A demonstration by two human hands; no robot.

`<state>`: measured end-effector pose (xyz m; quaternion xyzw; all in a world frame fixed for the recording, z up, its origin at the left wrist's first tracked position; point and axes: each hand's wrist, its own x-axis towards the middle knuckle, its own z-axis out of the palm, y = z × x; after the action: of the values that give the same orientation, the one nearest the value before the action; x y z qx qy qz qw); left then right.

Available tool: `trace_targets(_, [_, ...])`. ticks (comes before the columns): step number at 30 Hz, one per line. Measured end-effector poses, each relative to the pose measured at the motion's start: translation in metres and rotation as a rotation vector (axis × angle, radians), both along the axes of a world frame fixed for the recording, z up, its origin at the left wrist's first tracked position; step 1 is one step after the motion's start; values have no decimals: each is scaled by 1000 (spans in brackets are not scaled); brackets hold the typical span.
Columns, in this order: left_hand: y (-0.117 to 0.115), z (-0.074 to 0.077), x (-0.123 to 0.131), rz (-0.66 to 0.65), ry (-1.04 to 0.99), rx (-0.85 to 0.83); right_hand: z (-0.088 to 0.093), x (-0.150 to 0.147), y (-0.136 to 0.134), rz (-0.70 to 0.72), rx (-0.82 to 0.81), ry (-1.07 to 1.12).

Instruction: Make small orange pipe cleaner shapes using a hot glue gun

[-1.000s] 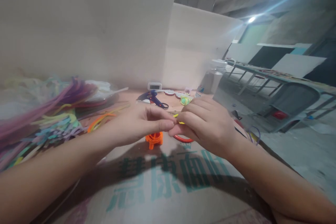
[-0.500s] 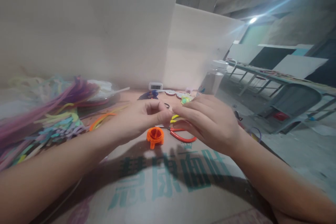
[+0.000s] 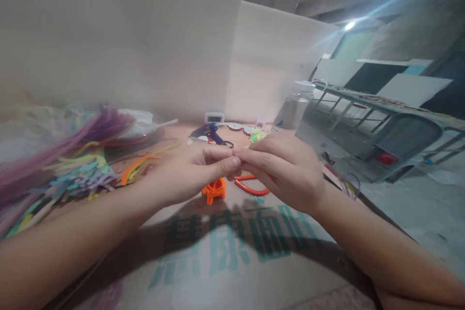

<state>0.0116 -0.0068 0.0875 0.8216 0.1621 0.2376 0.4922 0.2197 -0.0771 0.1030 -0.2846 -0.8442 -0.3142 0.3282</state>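
Note:
My left hand [image 3: 192,172] and my right hand [image 3: 288,169] meet above the middle of the table, fingertips touching. Thumb and fingers of the left are pinched together, and the right hand's fingers press against them. Whatever lies between them is too small or hidden to make out. Just below the left hand stands a small orange plastic holder [image 3: 214,190] on short legs. A tool with red looped handles [image 3: 252,190] lies under the right hand, its front end hidden. Behind the hands are a dark blue glue gun [image 3: 208,131] and a yellow-green craft piece [image 3: 256,137].
Bundles of coloured pipe cleaners [image 3: 83,169] fill the left side. Against the upright white board [image 3: 174,48] stands a small white digital timer [image 3: 214,117]. A clear bottle [image 3: 296,106] with a white lid is at the back right. Beyond it stand a chair [image 3: 403,140] and another table.
My hands have closed in on each other, and the yellow strip seen between them is now hidden. The glue gun shows more fully behind them.

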Motion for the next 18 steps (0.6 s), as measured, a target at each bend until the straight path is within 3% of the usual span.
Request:
trace_targets(6, [7, 9, -5, 80, -9, 77, 7, 5, -10, -19, -39, -108])
trace_targets(12, [18, 16, -15, 312, 75, 2, 9, 16, -59, -61, -204, -394])
trace_targets(16, [26, 15, -22, 308, 107, 13, 7, 76, -105, -246, -228, -307])
trace_targets(18, [31, 16, -26, 298, 103, -10, 4, 126, -122, -554, -195, -148])
